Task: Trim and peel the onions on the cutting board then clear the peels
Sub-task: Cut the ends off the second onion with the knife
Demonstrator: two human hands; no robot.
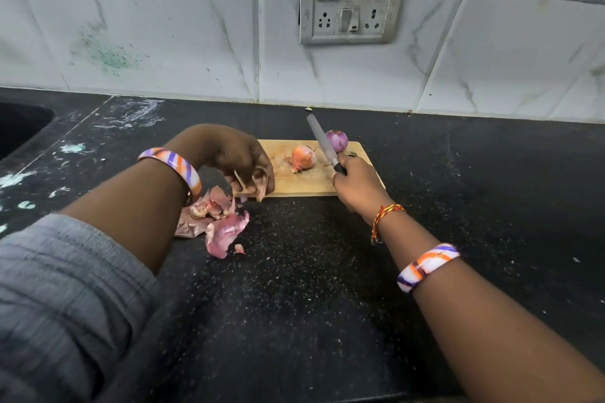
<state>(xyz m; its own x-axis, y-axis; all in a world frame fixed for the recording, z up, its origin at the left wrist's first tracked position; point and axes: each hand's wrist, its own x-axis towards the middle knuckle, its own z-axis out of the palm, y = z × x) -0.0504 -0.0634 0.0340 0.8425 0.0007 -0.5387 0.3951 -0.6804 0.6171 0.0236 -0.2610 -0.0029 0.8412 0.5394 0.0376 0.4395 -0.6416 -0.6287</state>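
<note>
Cutting board [306, 185], wooden, lying flat on a black speckled counter [311, 288], its far edge toward the tiled wall. Unpeeled onion [303, 158], orange-brown skin intact, resting near the middle of the board. Peeled onion [337, 140], purple and glossy, at the far right of the board, partly behind the knife blade. Knife [322, 144] — grey blade angled up and away toward the wall, dark handle gripped by the right hand [355, 188], fingers curled round the handle, the hand resting over the right end of the board. Left hand [237, 159], at the board's near left corner, fingers bent downward and pinching a scrap of onion skin [258, 181] that hangs at the board's edge. Peel pile [216, 219] — pink and papery pieces heaped on the counter just left of and nearer than the board, one small fragment lying apart at its near side. Striped bangle on each wrist; red-and-yellow thread on the right wrist. Switch and socket plate [352, 0] on the wall beyond the board. Dark sink edge [19, 127] at far left.
</note>
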